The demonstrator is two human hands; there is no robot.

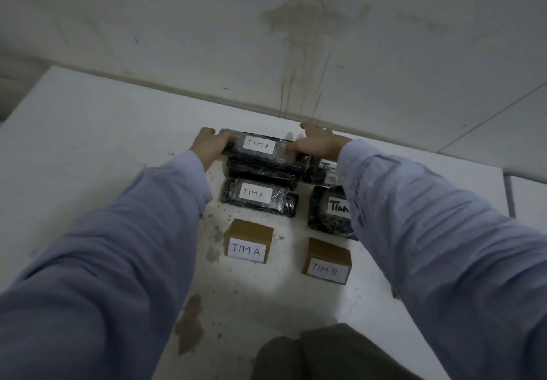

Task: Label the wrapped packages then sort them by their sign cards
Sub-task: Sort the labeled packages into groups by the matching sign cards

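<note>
Up close the TIM A card [248,246] and TIM B card [326,264] are standing on the desk [88,143]; behind the A card a labelled package [259,197] is lying flat; furthest back the left hand [210,146] and right hand [316,144] are gripping the ends of the long TIM A package [260,149]; sorting step I reckon; next it's needing setting down square in the A column.
</note>
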